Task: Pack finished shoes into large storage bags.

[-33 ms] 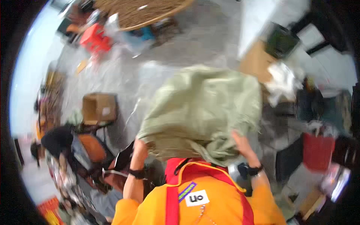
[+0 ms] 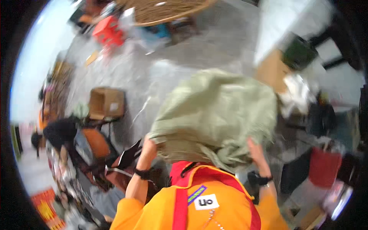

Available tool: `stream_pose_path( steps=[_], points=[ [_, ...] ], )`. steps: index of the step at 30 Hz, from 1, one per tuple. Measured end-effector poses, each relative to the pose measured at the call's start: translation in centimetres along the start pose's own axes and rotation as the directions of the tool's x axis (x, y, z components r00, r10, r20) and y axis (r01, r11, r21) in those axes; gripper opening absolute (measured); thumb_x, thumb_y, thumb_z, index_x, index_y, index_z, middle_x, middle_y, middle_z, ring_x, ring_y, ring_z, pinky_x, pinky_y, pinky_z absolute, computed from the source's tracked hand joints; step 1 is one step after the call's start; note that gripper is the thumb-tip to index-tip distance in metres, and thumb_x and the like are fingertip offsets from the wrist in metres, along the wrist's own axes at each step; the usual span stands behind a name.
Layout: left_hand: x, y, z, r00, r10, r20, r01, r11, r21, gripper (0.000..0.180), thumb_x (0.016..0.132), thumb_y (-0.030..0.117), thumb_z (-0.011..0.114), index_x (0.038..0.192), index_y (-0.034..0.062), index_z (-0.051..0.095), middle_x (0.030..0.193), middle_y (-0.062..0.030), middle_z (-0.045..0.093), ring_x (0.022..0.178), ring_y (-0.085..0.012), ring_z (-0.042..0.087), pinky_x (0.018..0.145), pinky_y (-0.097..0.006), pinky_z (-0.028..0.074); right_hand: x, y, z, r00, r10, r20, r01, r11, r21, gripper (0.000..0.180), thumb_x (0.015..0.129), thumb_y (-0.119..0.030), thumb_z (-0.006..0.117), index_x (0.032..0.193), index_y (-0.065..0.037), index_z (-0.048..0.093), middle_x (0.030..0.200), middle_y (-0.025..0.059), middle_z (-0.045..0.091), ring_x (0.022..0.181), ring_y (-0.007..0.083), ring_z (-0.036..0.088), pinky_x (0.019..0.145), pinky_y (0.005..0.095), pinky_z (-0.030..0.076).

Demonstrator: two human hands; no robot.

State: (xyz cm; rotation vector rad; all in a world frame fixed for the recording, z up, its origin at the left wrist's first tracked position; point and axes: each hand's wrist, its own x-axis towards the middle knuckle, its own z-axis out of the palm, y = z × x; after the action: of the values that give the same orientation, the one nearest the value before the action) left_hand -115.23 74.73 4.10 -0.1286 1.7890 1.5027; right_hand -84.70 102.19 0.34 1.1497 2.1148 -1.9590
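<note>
A large pale green woven sack [image 2: 214, 115], bulging and creased, is held up in front of my chest. My left hand [image 2: 148, 148] grips its near left edge, with the fingers partly hidden by the cloth. On the other side, my right hand [image 2: 257, 151] holds the near right edge, close to some bunched folds; its fingers are blurred. The sack's underside and whatever is inside it are hidden from view.
An open cardboard box [image 2: 107, 103] stands to the left, by a chair with an orange seat [image 2: 96, 142]. A round table [image 2: 172, 19] is ahead, near a red stool [image 2: 108, 31]. White plastic [image 2: 297, 94] lies at right, beyond a red chair [image 2: 324, 167].
The whole view has turned a little, so the surroundings and the sack sit farther right. Both hands keep their hold on the sack.
</note>
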Motion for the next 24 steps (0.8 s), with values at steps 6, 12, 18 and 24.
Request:
stream_pose_path(
  steps=[6, 12, 18, 24],
  points=[
    [2.5, 4.7, -3.9, 0.935, 0.034, 0.353, -0.072, 0.993, 0.095, 0.015, 0.079, 0.008, 0.047, 0.084, 0.0019, 0.06, 0.079, 0.0, 0.059, 0.072, -0.0075, 0.05, 0.064, -0.026, 0.042, 2.9, -6.7, 5.5, 0.914, 0.337, -0.227, -0.193, 0.852, 0.486, 0.047, 0.085, -0.031, 0.042, 0.119, 0.002, 0.038, 0.111, 0.0141, 0.047, 0.101, 0.022, 0.047, 0.082, 0.0338, 0.041],
    [7.3, 7.1, -15.3, 0.895, 0.108, 0.434, -0.051, 0.989, -0.141, 0.017, 0.08, 0.008, 0.046, 0.089, -0.0012, 0.057, 0.084, -0.0011, 0.059, 0.077, -0.0082, 0.048, 0.069, -0.025, 0.041, 9.1, -17.1, 15.4, 0.928, 0.273, -0.255, -0.112, 0.855, 0.507, 0.046, 0.083, -0.031, 0.045, 0.114, 0.002, 0.04, 0.107, 0.0122, 0.049, 0.097, 0.0221, 0.049, 0.08, 0.0352, 0.041],
    [12.5, 10.6, -20.9, 0.968, 0.027, 0.251, 0.056, 0.947, -0.318, 0.016, 0.079, 0.008, 0.048, 0.085, 0.0016, 0.061, 0.081, -0.0011, 0.058, 0.072, -0.011, 0.051, 0.062, -0.028, 0.044, 10.1, -26.1, 19.0, 0.933, 0.19, -0.307, -0.01, 0.863, 0.505, 0.044, 0.08, -0.032, 0.05, 0.11, -0.001, 0.045, 0.105, 0.0098, 0.05, 0.094, 0.0214, 0.05, 0.078, 0.0341, 0.042],
    [13.0, 26.2, -24.4, 0.887, 0.405, 0.223, -0.321, 0.887, -0.333, 0.017, 0.081, 0.01, 0.051, 0.092, -0.0004, 0.058, 0.084, 0.0012, 0.058, 0.075, -0.0067, 0.049, 0.065, -0.024, 0.043, 13.1, -31.2, 19.4, 0.915, 0.156, -0.372, 0.041, 0.882, 0.47, 0.047, 0.078, -0.034, 0.052, 0.11, -0.001, 0.045, 0.108, 0.0101, 0.049, 0.096, 0.0215, 0.049, 0.08, 0.0339, 0.041]
  ],
)
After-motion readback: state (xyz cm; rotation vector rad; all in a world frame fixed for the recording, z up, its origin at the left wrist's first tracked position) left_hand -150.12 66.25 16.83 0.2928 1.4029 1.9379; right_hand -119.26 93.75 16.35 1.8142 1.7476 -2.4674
